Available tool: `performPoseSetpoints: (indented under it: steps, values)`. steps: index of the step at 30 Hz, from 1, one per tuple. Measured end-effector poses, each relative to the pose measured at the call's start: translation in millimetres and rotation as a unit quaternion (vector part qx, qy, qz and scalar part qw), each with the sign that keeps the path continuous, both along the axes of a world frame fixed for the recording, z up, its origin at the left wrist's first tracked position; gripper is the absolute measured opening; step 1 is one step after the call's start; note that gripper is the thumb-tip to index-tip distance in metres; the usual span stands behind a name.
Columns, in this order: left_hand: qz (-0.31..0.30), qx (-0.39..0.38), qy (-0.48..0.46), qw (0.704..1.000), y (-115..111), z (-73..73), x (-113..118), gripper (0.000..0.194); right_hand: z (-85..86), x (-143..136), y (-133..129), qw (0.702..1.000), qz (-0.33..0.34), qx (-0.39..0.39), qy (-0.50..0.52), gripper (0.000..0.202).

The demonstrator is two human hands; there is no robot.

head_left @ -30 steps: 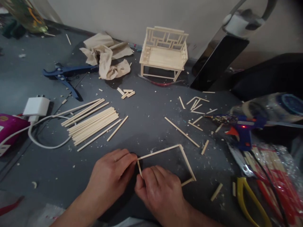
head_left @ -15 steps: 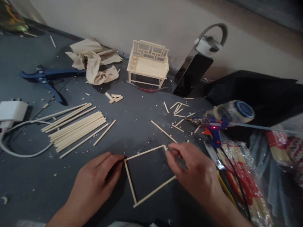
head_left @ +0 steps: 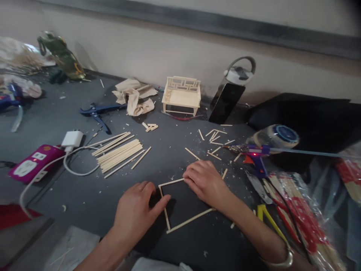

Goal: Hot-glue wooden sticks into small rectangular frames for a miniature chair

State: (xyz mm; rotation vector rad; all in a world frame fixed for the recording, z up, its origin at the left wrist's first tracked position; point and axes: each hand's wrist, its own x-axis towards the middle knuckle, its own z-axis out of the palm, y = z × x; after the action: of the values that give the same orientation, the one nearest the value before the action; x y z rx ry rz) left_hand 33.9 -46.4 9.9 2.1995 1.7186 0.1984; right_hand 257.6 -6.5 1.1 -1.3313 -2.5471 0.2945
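Observation:
A four-sided frame of thin wooden sticks (head_left: 191, 219) lies flat on the dark table in front of me. My left hand (head_left: 138, 207) is beside its left side, thumb spread away from the curled fingers and reaching over the left stick. Nothing shows in its grasp. Over the frame's far right part, my right hand (head_left: 207, 184) has its fingers closed on the far stick and hides that corner. Just beyond the right hand lies a loose stick (head_left: 192, 153). The small wooden model bench (head_left: 182, 97) stands by the wall.
A stick bundle (head_left: 121, 155) and a blue cutter (head_left: 98, 111) lie left, near a purple power strip (head_left: 35, 163). On the right are a lit glue gun (head_left: 255, 154), a jar (head_left: 276, 136), packaged sticks (head_left: 299, 210) and yellow-handled pliers (head_left: 270, 220). A phone (head_left: 227, 103) leans on a bottle (head_left: 239, 75).
My view has shifted up and left. My right hand has slid leftward along the far stick from the corner. The left thumb has spread, and that hand has left the frame's far left corner.

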Motion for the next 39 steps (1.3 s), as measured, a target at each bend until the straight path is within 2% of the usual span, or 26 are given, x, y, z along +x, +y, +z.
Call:
performPoseSetpoints:
  steps: [4, 8, 10, 13, 17, 20, 22, 28, 34, 39]
  values:
    - [0.012, -0.007, -0.058, 0.998, -1.5, 6.9, 5.3, 0.028, 11.9, 3.3, -10.0, 1.000, 0.001, 0.010, 0.012, 0.015]
    - [0.034, -0.049, -0.229, 0.972, -9.8, 13.8, 9.7, 0.022, 30.3, 10.8, -31.7, 0.998, -0.026, 0.035, 0.051, 0.017]
    - [0.056, -0.114, -0.338, 0.933, -15.4, 15.8, 14.8, 0.024, 37.0, 15.7, -43.6, 0.995, -0.044, 0.056, 0.068, 0.016]
    - [0.105, -0.231, -0.475, 0.842, -21.5, 16.7, 25.2, 0.028, 42.3, 22.9, -57.9, 0.992, -0.072, 0.073, 0.077, 0.013]
    - [0.153, -0.316, -0.573, 0.741, -18.0, 15.3, 36.3, 0.027, 43.7, 27.8, -64.4, 0.990, -0.095, 0.072, 0.075, 0.011]
    - [0.141, -0.343, -0.613, 0.698, -6.6, 14.6, 39.7, 0.025, 42.8, 25.8, -60.8, 0.988, -0.098, 0.098, 0.069, 0.012]
    - [0.117, -0.346, -0.616, 0.698, 3.4, 15.1, 40.8, 0.026, 42.0, 22.0, -56.5, 0.986, -0.096, 0.113, 0.072, 0.015]
    - [0.058, -0.363, -0.580, 0.727, 32.3, 14.5, 45.9, 0.029, 35.5, 6.1, -43.6, 0.978, -0.117, 0.135, 0.110, 0.018]
    - [0.088, -0.347, -0.566, 0.743, 41.4, -3.9, 46.5, 0.028, 21.4, -5.7, -35.5, 0.963, -0.164, 0.112, 0.184, 0.020]
    - [0.090, -0.320, -0.562, 0.758, 40.6, -14.1, 38.4, 0.020, 13.8, -9.7, -31.8, 0.963, -0.162, 0.078, 0.201, 0.022]
